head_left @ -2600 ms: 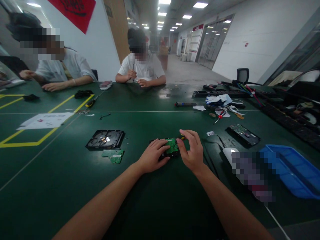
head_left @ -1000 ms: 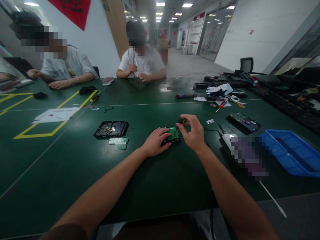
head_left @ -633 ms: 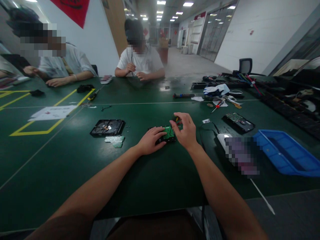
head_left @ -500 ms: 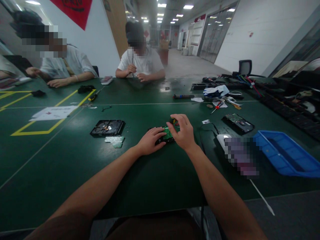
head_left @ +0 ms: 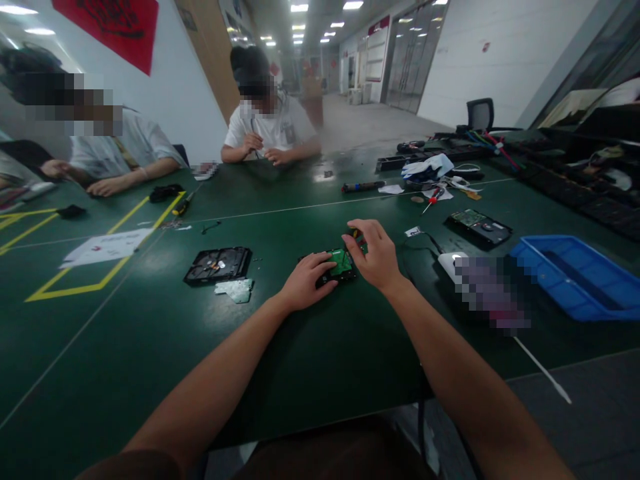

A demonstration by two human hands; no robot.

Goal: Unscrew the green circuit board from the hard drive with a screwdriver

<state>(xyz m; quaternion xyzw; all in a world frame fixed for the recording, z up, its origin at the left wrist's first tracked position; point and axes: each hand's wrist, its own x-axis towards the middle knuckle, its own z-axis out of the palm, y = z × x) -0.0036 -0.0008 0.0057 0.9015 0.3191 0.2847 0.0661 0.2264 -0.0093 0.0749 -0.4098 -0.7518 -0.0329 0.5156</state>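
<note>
Slippage looming as the main risk on the worktop (head_left: 310,360)

The green surface is looking smooth, so a sideways shove could be sending things skating. Off to the right, the blue tray (head_left: 595,280) is sitting well apart from the work. The left hand (head_left: 306,281) is lying spread over a hard drive (head_left: 346,274) in front of the person, fingers relaxed rather than clenched, thumb along the near edge. If that pressure is easing, the drive could be twisting under load. The right hand (head_left: 376,257) is pinching the handle of a screwdriver (head_left: 355,233) between thumb and fingers, its shaft pointing down at the drive's green board (head_left: 341,260). A leaning shaft could be skidding off and scratching that board, or jabbing the left fingertips just beside it; whether the tip is touching is too small to tell. Beside another drive (head_left: 219,265), tiny loose bits (head_left: 257,259) are lying uncovered, and a careless sleeve could be scattering them.
</note>
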